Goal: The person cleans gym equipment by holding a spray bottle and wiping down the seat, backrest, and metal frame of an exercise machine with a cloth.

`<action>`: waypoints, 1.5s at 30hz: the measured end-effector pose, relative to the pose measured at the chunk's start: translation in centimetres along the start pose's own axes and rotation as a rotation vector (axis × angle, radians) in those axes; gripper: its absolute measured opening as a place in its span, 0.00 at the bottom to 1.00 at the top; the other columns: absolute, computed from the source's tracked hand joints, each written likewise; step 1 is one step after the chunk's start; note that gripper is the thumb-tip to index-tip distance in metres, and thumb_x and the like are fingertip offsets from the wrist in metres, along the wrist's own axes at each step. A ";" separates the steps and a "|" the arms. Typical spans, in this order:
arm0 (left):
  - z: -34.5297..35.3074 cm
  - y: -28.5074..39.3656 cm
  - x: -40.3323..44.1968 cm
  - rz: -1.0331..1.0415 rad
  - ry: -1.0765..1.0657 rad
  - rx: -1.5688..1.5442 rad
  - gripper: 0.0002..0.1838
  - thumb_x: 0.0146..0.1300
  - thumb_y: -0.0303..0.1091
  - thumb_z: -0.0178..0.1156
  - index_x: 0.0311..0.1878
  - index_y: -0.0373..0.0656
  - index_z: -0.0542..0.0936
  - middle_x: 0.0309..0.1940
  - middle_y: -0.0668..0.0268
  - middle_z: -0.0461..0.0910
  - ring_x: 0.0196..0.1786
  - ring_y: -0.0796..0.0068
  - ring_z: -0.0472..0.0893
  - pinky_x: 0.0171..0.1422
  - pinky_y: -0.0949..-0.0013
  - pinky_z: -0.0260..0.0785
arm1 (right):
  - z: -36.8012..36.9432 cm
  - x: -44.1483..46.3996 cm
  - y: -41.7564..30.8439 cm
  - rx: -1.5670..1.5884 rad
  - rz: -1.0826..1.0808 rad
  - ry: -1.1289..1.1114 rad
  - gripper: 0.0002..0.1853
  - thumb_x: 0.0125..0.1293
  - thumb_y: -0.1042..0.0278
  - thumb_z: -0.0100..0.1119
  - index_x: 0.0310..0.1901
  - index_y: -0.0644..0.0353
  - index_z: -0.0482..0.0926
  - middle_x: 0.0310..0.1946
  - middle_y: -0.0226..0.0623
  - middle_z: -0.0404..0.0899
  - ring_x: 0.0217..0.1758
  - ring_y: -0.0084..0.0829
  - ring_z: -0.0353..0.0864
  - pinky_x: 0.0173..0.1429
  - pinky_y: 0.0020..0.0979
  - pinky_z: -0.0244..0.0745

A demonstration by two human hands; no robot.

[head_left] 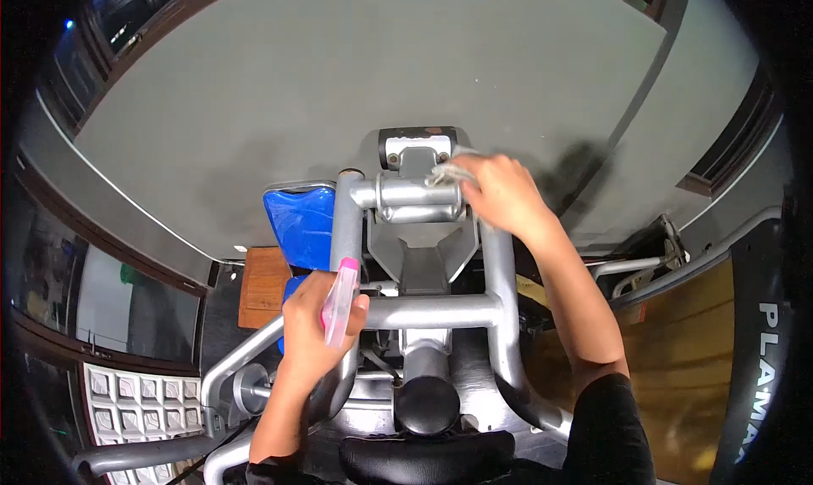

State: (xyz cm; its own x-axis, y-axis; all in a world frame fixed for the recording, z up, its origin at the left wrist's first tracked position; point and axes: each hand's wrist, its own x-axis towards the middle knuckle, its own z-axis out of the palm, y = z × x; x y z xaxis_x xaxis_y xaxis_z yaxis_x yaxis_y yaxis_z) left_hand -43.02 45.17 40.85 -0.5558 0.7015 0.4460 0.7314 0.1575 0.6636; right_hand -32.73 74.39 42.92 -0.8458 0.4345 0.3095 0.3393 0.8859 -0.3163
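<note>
My left hand (313, 324) is wrapped round a clear spray bottle (340, 303) with pink parts, held in front of the grey metal frame (432, 311) of an exercise machine. My right hand (506, 193) grips a pale cloth (449, 173), slightly blurred. That cloth rests at the right end of the machine's thick silver pivot tube (417, 194). Just behind the tube stands a black and silver bracket (417, 142). Part of the cloth is hidden under my fingers.
A blue padded seat (303, 222) and a wooden box (261, 286) stand to the left. Below are a round black pad (428, 405) and a black cushion (428, 458). A grey wall (381, 61) rises behind the machine. Another machine's panel (758, 349) is at the right.
</note>
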 end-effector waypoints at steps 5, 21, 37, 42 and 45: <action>0.1 0.8 1.5 -0.083 -0.061 -0.029 0.11 0.54 0.30 0.68 0.36 0.35 0.80 0.29 0.53 0.81 0.31 0.55 0.82 0.39 0.62 0.73 | 3.9 2.4 -0.9 -0.024 -0.134 0.066 0.19 0.61 0.71 0.59 0.54 0.49 0.82 0.49 0.44 0.82 0.46 0.48 0.85 0.50 0.47 0.82; 0.9 2.2 5.2 0.031 -0.129 -0.310 0.10 0.57 0.30 0.69 0.38 0.37 0.80 0.29 0.62 0.80 0.29 0.69 0.82 0.34 0.67 0.71 | 3.4 0.1 -0.9 -0.345 -0.258 0.012 0.12 0.60 0.72 0.58 0.45 0.51 0.85 0.43 0.38 0.77 0.47 0.41 0.84 0.45 0.41 0.84; 1.4 0.0 12.1 -0.118 -0.356 -0.205 0.14 0.61 0.41 0.66 0.36 0.37 0.81 0.24 0.64 0.80 0.26 0.76 0.78 0.33 0.69 0.71 | 1.6 -1.8 1.7 0.405 -0.083 0.212 0.13 0.63 0.71 0.58 0.49 0.57 0.84 0.42 0.43 0.83 0.44 0.50 0.83 0.50 0.43 0.78; 2.9 -1.3 15.5 -0.328 -0.494 -0.181 0.16 0.61 0.40 0.63 0.43 0.37 0.82 0.26 0.67 0.80 0.24 0.78 0.78 0.31 0.70 0.71 | 0.3 -0.4 2.5 0.446 -0.028 0.281 0.13 0.66 0.68 0.59 0.50 0.57 0.84 0.42 0.45 0.83 0.44 0.49 0.83 0.50 0.41 0.77; 3.5 -1.6 16.5 -0.343 -0.589 -0.263 0.21 0.62 0.41 0.63 0.53 0.36 0.80 0.27 0.67 0.79 0.24 0.78 0.77 0.31 0.70 0.71 | 0.6 1.5 3.2 0.480 -0.034 0.358 0.14 0.66 0.65 0.58 0.50 0.61 0.83 0.42 0.47 0.84 0.44 0.49 0.84 0.50 0.41 0.77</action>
State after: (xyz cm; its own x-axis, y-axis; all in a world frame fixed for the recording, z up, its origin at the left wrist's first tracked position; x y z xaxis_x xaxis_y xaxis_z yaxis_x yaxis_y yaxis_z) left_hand -51.94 58.91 45.06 -0.3775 0.9119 -0.1611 0.3938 0.3156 0.8633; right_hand -33.11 77.79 41.82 -0.6330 0.5089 0.5833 0.0202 0.7641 -0.6447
